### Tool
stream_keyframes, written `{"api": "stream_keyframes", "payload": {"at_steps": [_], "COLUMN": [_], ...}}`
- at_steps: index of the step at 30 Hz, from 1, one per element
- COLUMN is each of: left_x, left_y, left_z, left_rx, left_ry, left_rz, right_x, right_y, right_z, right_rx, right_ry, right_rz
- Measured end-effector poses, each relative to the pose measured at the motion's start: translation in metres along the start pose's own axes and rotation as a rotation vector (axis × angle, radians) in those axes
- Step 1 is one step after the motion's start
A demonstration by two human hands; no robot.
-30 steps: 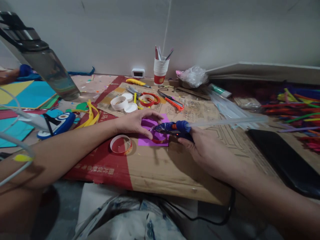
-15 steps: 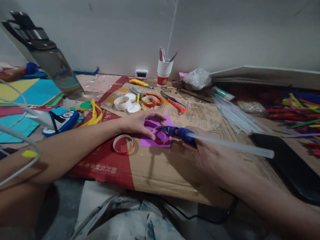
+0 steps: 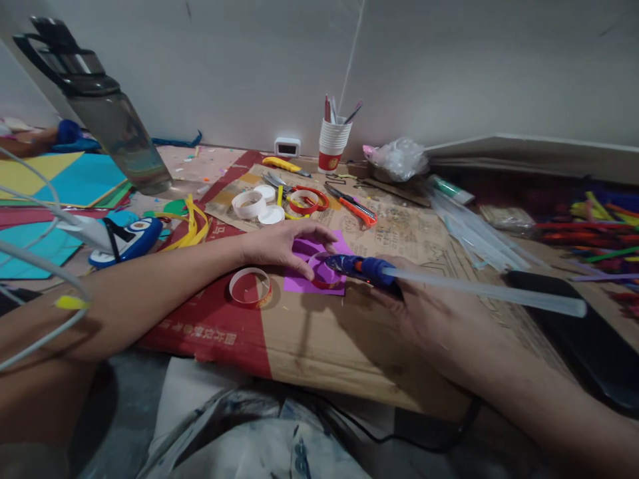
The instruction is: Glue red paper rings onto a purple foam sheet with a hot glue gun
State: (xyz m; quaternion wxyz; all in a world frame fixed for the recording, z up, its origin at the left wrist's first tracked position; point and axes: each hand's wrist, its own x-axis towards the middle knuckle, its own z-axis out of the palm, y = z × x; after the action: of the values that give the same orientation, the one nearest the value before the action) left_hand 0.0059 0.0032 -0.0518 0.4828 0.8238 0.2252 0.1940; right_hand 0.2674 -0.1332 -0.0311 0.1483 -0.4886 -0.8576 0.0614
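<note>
My right hand (image 3: 424,306) is wrapped round a blue glue gun (image 3: 374,269), and a long clear glue stick (image 3: 489,287) juts from its back. The nozzle hangs at a paper ring (image 3: 327,284) with a red lower edge, which stands on a square of purple paper (image 3: 294,283). Curved into a C, my left hand (image 3: 284,246) has its thumb at the ring's near left side and its fingers at the far side. Another white-and-red paper ring (image 3: 249,301) stands on the cardboard (image 3: 319,352), below my left wrist.
Behind are scissors (image 3: 312,198), white rings (image 3: 248,205), an orange cutter (image 3: 357,207), a yellow cutter (image 3: 284,165) and stacked paper cups (image 3: 333,140) with pens. Glue sticks (image 3: 464,223) and a black phone-like slab (image 3: 569,339) lie right. A water bottle (image 3: 120,133) and cables (image 3: 60,213) are left.
The view has shifted slightly. The glue gun has moved a little to the right over the ring, its glue stick swinging right. My left hand keeps its place at the ring.
</note>
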Motion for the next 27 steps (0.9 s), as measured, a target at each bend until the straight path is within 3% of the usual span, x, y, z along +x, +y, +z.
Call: {"api": "stream_keyframes", "payload": {"at_steps": [5,9,13,20,27], "left_x": [0.0,0.004,0.006,0.006,0.006], "left_y": [-0.002,-0.004,-0.004,-0.004,-0.002], "left_z": [-0.002,-0.004,-0.006,-0.007,-0.007], "left_rx": [0.078,0.154,0.164,0.176,0.216], "left_ry": [0.006,-0.017,-0.058,-0.067,-0.082], "left_rz": [0.003,0.099,0.148,0.138,0.116], "right_x": [-0.002,-0.004,0.004,0.011,0.015], "right_y": [0.002,0.006,0.003,-0.004,-0.008], "right_z": [0.002,0.008,0.002,-0.015,-0.011], "right_rx": [-0.075,-0.094,-0.117,-0.112,-0.112], "right_ry": [-0.016,0.022,0.045,0.088,0.015], "right_rz": [0.016,-0.012,0.099,0.119,0.176]}}
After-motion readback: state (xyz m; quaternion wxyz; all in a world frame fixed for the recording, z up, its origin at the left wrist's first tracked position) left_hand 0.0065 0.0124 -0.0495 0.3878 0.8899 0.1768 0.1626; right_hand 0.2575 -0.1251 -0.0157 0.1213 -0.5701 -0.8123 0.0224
